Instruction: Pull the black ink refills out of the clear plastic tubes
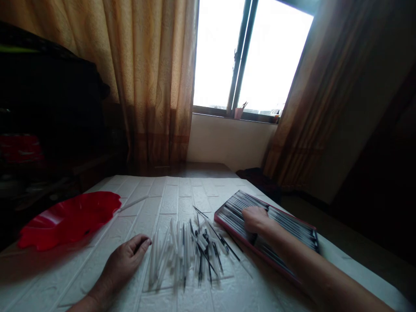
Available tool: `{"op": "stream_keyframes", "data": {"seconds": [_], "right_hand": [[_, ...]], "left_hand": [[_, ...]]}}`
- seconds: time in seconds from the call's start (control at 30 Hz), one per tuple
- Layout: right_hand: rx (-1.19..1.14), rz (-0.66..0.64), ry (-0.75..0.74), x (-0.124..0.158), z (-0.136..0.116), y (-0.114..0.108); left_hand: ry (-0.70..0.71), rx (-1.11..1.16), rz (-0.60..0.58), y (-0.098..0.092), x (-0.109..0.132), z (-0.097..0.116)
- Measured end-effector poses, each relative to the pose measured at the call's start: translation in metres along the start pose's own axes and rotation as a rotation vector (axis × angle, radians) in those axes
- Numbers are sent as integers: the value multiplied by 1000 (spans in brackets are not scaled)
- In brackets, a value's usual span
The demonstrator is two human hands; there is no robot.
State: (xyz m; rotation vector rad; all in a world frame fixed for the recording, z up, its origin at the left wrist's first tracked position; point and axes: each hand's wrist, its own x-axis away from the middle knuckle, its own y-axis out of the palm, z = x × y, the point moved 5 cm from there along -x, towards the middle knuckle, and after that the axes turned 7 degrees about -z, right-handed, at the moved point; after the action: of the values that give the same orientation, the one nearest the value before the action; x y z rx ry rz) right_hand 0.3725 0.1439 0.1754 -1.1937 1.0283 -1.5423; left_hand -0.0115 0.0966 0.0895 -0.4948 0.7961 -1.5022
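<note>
A loose pile of clear tubes (175,251) and thin dark rods (208,251) lies at the middle front of the white table. Just left of the pile, my left hand (125,260) rests with its fingers curled and thumb against them; whatever it may hold is too small to make out. My right hand (255,219) reaches into a red-edged tray (273,260) at the right, which is filled with rows of dark and clear sticks (290,223). Its fingers point down among them and are mostly hidden.
A red scalloped dish (71,221) sits on the left of the table (169,190), with a single clear tube (134,202) beside it. Behind are curtains (156,78) and a window with a small pink cup (238,113) on its sill.
</note>
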Motion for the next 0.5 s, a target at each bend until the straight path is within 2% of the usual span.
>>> {"op": "stream_keyframes", "data": {"seconds": [0.07, 0.2, 0.3, 0.33, 0.37, 0.43, 0.47, 0.5], "right_hand": [[33, -28, -8, 3, -2, -8], [45, 53, -37, 23, 1, -29], [2, 148, -60, 38, 6, -16], [-42, 215, -68, 40, 6, -5], [-169, 385, -159, 44, 1, 3], [-398, 715, -501, 51, -16, 21], [-467, 855, -651, 54, -25, 30], [-498, 924, -780, 54, -36, 39]], "left_hand": [[24, 23, 20, 0, -1, -1], [71, 45, 63, -2, -1, 5], [102, 34, 120, -4, 3, 3], [111, 22, 148, -4, 4, -1], [121, 5, 170, -5, 4, -7], [157, -66, 212, -4, 4, -24], [229, -224, 246, -4, 4, -30], [280, -396, 274, -2, 4, -37]]}}
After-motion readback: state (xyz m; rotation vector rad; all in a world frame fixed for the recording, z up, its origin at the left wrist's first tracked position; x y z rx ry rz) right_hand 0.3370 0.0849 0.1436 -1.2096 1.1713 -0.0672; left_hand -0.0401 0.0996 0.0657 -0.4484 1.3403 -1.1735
